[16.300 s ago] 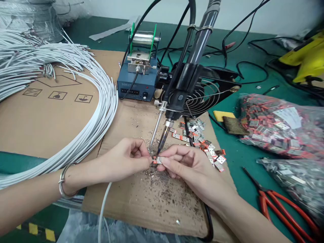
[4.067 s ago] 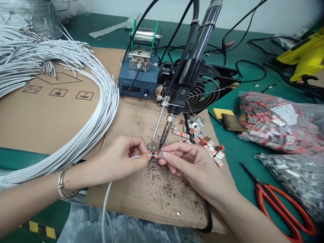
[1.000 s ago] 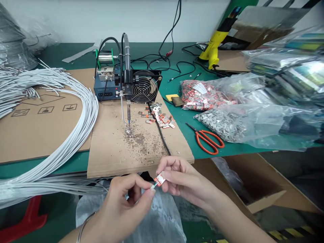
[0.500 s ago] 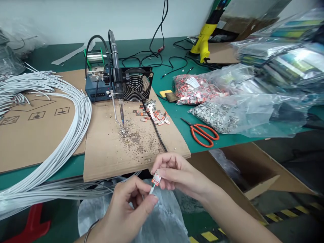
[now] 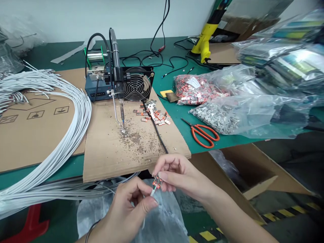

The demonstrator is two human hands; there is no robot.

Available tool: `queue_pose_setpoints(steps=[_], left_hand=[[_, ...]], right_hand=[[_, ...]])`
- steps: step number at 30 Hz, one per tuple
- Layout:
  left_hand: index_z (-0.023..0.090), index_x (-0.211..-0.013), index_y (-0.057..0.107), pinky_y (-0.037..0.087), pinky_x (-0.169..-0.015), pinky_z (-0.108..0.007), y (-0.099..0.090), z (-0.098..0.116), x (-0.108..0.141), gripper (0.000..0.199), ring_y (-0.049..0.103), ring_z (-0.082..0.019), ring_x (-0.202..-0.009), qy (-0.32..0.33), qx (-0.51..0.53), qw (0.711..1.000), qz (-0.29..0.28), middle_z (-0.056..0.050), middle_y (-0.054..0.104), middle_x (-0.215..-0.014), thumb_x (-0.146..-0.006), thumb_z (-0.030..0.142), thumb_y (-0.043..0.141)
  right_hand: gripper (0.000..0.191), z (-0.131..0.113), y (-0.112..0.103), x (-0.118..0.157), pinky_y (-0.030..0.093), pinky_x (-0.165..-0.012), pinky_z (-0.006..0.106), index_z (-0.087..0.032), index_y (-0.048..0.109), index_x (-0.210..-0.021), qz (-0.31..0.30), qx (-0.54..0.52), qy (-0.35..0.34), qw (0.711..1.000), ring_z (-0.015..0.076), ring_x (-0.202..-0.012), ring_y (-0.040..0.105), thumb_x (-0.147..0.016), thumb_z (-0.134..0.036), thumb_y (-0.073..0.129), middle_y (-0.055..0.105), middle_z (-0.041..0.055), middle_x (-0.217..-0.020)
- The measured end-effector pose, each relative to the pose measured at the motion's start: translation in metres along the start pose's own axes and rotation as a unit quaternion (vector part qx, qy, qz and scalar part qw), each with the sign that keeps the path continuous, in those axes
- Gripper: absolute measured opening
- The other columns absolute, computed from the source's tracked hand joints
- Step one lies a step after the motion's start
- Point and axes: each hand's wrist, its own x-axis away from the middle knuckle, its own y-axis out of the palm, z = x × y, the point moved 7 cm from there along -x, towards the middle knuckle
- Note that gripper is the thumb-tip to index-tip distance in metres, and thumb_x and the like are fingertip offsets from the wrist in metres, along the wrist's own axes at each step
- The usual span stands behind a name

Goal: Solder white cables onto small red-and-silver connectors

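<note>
Thumb and forefinger of my left hand [image 5: 131,206] pinch the end of a white cable [image 5: 152,192]. My right hand [image 5: 177,175] holds a small orange and dark connector [image 5: 157,182] between thumb and fingertips. Thin wires, one of them green, run from the cable end to the connector. Both hands are in front of the cardboard sheet's near edge, over a translucent plastic bag [image 5: 164,216]. On the cardboard [image 5: 108,152] lies a pile of similar connectors [image 5: 160,117]. A soldering iron [image 5: 122,111] stands tip down over scattered solder crumbs.
A bundle of white cables [image 5: 82,118] curves along the left. Behind the iron are a solder spool [image 5: 95,55] and a fan [image 5: 136,86]. Orange-handled scissors [image 5: 204,135], bags of connectors [image 5: 194,89] and metal parts [image 5: 217,116] lie right. An open carton [image 5: 243,168] stands below.
The connector has been turned over in my right fingers: its pale face showed before, its dark and orange face shows now. My left hand still pinches the cable.
</note>
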Motion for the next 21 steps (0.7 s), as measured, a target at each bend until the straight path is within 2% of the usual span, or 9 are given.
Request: queue_pose_setpoints(steps=[9, 11, 13, 14, 15, 16, 17, 18, 21], left_hand=[[0.016, -0.067, 0.053, 0.028, -0.045, -0.018, 0.000, -0.003, -0.002, 0.021, 0.035, -0.007, -0.048, -0.010, -0.002, 1.000, 0.010, 0.003, 0.046, -0.056, -0.075, 0.034, 0.061], [0.015, -0.065, 0.054, 0.028, -0.046, -0.017, -0.004, -0.002, -0.002, 0.022, 0.035, -0.007, -0.047, -0.012, 0.006, 1.000, 0.026, 0.004, 0.044, -0.054, -0.073, 0.034, 0.063], [0.015, -0.062, 0.054, 0.026, -0.043, -0.016, -0.014, -0.003, 0.001, 0.025, 0.033, -0.006, -0.045, -0.027, 0.022, 0.997, 0.074, 0.005, 0.043, -0.052, -0.069, 0.036, 0.066], [0.015, -0.061, 0.055, 0.025, -0.041, -0.016, -0.021, -0.003, 0.003, 0.027, 0.031, -0.005, -0.043, -0.037, 0.031, 0.993, 0.109, 0.005, 0.042, -0.052, -0.067, 0.038, 0.068], [0.015, -0.061, 0.055, 0.023, -0.039, -0.015, -0.028, -0.004, 0.005, 0.029, 0.031, -0.004, -0.042, -0.043, 0.040, 0.988, 0.143, 0.005, 0.041, -0.051, -0.064, 0.040, 0.070], [0.015, -0.060, 0.055, 0.022, -0.037, -0.015, -0.035, -0.003, 0.008, 0.031, 0.031, -0.004, -0.040, -0.045, 0.049, 0.983, 0.174, 0.006, 0.041, -0.050, -0.062, 0.041, 0.072], [0.015, -0.059, 0.056, 0.022, -0.037, -0.014, -0.041, -0.002, 0.010, 0.033, 0.031, -0.004, -0.039, -0.044, 0.057, 0.977, 0.199, 0.006, 0.042, -0.049, -0.059, 0.043, 0.073], [0.015, -0.058, 0.056, 0.023, -0.036, -0.013, -0.048, -0.001, 0.012, 0.035, 0.031, -0.003, -0.039, -0.040, 0.064, 0.972, 0.222, 0.006, 0.042, -0.048, -0.056, 0.045, 0.075], [0.015, -0.058, 0.055, 0.026, -0.034, -0.012, -0.065, 0.005, 0.018, 0.041, 0.033, -0.003, -0.036, -0.026, 0.078, 0.955, 0.285, 0.005, 0.045, -0.047, -0.051, 0.050, 0.076]], right_hand=[[0.018, 0.000, 0.002, 0.003, 0.038, -0.039, 0.014, -0.013, 0.064, -0.074, -0.002, 0.062, -0.008, 0.998, 0.0059, -0.043, 0.054, -0.072, -0.031, 0.067, 0.063, 0.0003, -0.054], [0.019, -0.006, 0.001, 0.005, 0.040, -0.040, 0.016, -0.014, 0.064, -0.080, -0.003, 0.128, -0.022, 0.991, 0.0076, -0.045, 0.054, -0.076, -0.033, 0.062, 0.063, 0.0009, -0.055], [0.021, -0.028, -0.010, 0.004, 0.043, -0.045, 0.019, -0.015, 0.063, -0.089, 0.028, 0.252, -0.073, 0.965, 0.0103, -0.051, 0.057, -0.080, -0.032, 0.057, 0.065, 0.0026, -0.062], [0.021, -0.046, -0.020, 0.002, 0.046, -0.049, 0.021, -0.016, 0.063, -0.092, 0.070, 0.341, -0.107, 0.932, 0.0119, -0.055, 0.059, -0.081, -0.031, 0.055, 0.067, 0.0035, -0.068], [0.021, -0.069, -0.033, -0.001, 0.048, -0.053, 0.023, -0.016, 0.062, -0.094, 0.122, 0.431, -0.146, 0.882, 0.0135, -0.060, 0.060, -0.082, -0.030, 0.053, 0.068, 0.0044, -0.073], [0.019, -0.093, -0.047, -0.006, 0.049, -0.060, 0.024, -0.017, 0.063, -0.092, 0.186, 0.529, -0.169, 0.811, 0.0156, -0.069, 0.062, -0.083, -0.028, 0.052, 0.069, 0.0058, -0.082], [0.019, -0.119, -0.063, -0.011, 0.050, -0.064, 0.025, -0.017, 0.062, -0.095, 0.264, 0.619, -0.173, 0.719, 0.0163, -0.074, 0.063, -0.085, -0.027, 0.048, 0.069, 0.0054, -0.086], [0.021, -0.139, -0.078, -0.020, 0.050, -0.068, 0.028, -0.016, 0.061, -0.098, 0.295, 0.650, -0.167, 0.680, 0.0184, -0.079, 0.063, -0.087, -0.025, 0.046, 0.068, 0.0073, -0.091], [0.018, -0.183, -0.113, -0.056, 0.048, -0.076, 0.038, -0.014, 0.062, -0.093, 0.341, 0.704, -0.144, 0.606, 0.0224, -0.087, 0.060, -0.086, -0.026, 0.052, 0.065, 0.0089, -0.094]])
